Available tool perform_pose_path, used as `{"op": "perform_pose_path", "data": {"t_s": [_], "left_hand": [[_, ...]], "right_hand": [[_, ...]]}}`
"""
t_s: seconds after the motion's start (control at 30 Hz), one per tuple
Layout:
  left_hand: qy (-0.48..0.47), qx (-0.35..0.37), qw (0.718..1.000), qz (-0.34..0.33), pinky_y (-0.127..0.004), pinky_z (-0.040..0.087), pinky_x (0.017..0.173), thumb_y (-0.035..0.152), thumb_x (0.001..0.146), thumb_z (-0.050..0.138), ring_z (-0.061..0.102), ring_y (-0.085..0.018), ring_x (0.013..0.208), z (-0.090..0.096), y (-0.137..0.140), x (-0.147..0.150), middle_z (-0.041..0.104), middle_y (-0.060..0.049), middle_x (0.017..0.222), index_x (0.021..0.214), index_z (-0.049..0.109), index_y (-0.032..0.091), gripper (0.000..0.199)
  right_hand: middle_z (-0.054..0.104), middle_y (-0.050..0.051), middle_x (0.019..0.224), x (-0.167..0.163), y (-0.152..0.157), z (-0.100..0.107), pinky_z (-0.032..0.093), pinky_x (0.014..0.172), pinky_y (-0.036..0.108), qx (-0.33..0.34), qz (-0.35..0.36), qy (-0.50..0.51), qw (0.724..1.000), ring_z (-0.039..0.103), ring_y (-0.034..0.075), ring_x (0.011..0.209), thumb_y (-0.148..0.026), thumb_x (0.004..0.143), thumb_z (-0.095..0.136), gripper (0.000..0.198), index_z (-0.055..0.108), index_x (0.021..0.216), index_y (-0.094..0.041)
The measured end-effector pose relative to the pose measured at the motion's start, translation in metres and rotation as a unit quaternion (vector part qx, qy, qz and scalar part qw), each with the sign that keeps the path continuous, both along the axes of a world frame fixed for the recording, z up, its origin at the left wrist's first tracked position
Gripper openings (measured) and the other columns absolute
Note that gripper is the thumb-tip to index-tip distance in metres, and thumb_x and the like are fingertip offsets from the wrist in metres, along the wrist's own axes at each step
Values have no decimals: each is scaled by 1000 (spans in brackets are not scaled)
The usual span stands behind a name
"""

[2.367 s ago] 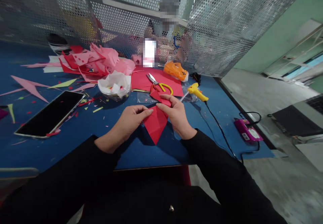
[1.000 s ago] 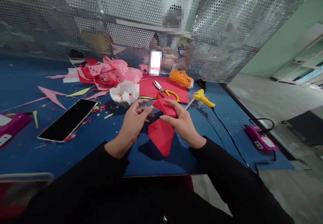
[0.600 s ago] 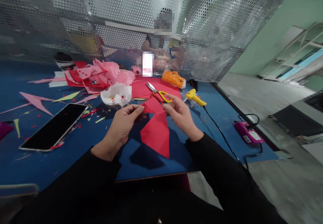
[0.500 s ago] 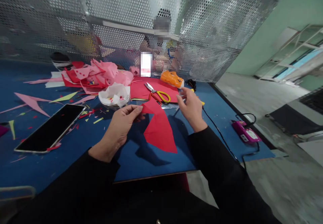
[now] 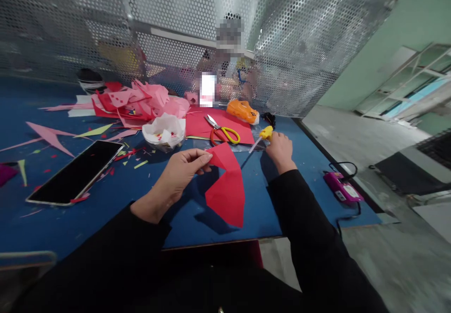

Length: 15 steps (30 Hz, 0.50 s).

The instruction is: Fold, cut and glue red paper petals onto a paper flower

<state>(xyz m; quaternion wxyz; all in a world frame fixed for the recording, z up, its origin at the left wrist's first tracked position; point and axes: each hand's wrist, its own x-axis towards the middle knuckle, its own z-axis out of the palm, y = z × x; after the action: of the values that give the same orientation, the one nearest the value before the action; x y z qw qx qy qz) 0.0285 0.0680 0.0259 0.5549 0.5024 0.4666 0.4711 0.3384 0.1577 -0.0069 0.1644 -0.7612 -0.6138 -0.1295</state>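
My left hand (image 5: 179,174) pinches a corner of a cut piece of red paper (image 5: 229,191) between thumb and fingers. The paper hangs over the blue table with a wedge-shaped notch on its left side. My right hand (image 5: 281,151) is closed around a yellow hot glue gun (image 5: 267,133), whose pale glue stick points toward the lower left; the palm hides much of it. Beyond the paper, scissors (image 5: 221,129) with one yellow and one red handle lie partly spread on red paper sheets (image 5: 197,122).
A paper-lined bowl (image 5: 164,132) with scraps stands left of the scissors. Behind it is a heap of pink and red paper (image 5: 141,101). A phone (image 5: 75,172) lies at left among offcuts. An orange packet (image 5: 242,111) sits at back; a corded purple power strip (image 5: 342,187) is at right.
My right hand has come down and to the right, closing on the glue gun and turning it. The red paper has swung slightly in my left hand, which has shifted a little to the right.
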Motion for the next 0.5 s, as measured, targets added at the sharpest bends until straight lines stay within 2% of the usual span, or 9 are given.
{"op": "perform_pose_path", "data": {"t_s": [0.17, 0.27, 0.33, 0.4, 0.47, 0.5], "left_hand": [[-6, 0, 1000, -9, -26, 47, 63, 39, 68, 83, 62, -13, 66, 1, -1, 0, 71, 0, 74, 76, 74, 21, 22], [-17, 5, 1000, -13, -25, 47, 62, 33, 66, 83, 61, -12, 64, 2, -2, 1, 71, 0, 73, 77, 74, 21, 18], [-28, 6, 999, -16, -24, 47, 61, 29, 65, 83, 62, -12, 64, 3, -3, 1, 71, 0, 72, 77, 75, 21, 17], [-38, 7, 999, -16, -24, 47, 60, 26, 64, 81, 63, -12, 66, 5, -3, 1, 72, 0, 71, 77, 75, 20, 16], [-48, 15, 999, -7, -24, 48, 61, 24, 63, 80, 64, -13, 66, 6, -4, 2, 71, 0, 70, 76, 74, 20, 15], [-52, 21, 998, 2, -24, 48, 61, 23, 63, 79, 64, -13, 66, 6, -4, 2, 71, 1, 69, 75, 74, 20, 14]], "right_hand": [[67, 20, 101, 3, -2, 4, 44, 84, 41, 44, 13, 54, 998, 61, 30, 96, -9, 81, 49, 26, 66, 101, -9], [66, 21, 107, 0, -5, 15, 45, 88, 46, 98, 30, 104, 989, 61, 32, 100, -14, 80, 48, 34, 64, 109, -9], [67, 19, 109, -8, -10, 24, 48, 88, 49, 138, 57, 158, 976, 63, 32, 101, -20, 84, 47, 35, 62, 114, -11], [70, 14, 106, -22, -18, 33, 52, 86, 48, 165, 107, 226, 954, 66, 28, 97, -29, 91, 45, 32, 63, 113, -15], [72, 9, 100, -40, -34, 41, 57, 80, 41, 163, 180, 291, 925, 70, 22, 87, -39, 95, 47, 30, 65, 109, -19], [73, 8, 99, -49, -44, 44, 58, 79, 40, 152, 256, 383, 874, 70, 21, 84, -43, 93, 55, 30, 66, 106, -18]]}}
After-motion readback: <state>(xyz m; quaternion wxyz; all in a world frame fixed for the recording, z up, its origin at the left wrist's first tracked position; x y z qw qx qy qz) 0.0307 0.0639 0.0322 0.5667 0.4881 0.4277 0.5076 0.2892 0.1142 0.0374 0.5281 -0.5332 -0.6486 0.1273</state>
